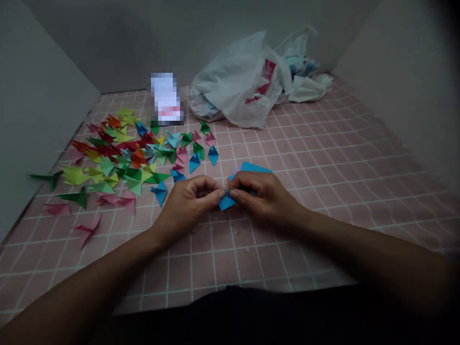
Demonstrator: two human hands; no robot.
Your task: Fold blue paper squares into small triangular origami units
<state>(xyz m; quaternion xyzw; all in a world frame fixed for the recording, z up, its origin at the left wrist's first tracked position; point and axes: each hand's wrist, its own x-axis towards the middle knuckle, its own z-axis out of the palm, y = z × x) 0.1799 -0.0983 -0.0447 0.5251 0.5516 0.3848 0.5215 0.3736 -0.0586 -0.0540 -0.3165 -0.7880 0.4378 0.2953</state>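
Observation:
Between my fingertips is a small piece of folded blue paper point(227, 201), pinched from both sides. My left hand point(196, 199) closes thumb and forefinger on its left edge. From the right, my right hand point(260, 194) pinches the same piece, hiding part of it. Just behind my right hand lies more blue paper point(256, 167), partly covered by the knuckles. To the left of my left hand a blue folded paper crane point(159, 192) rests on the checkered cloth.
A heap of colourful folded paper cranes point(132, 158) spreads over the left side. Behind it is a lit phone point(166, 98), its screen blurred. A white plastic bag point(237, 76) and crumpled wrapping point(307, 86) lie at the back. Pale walls border the pink checkered cloth point(323, 158).

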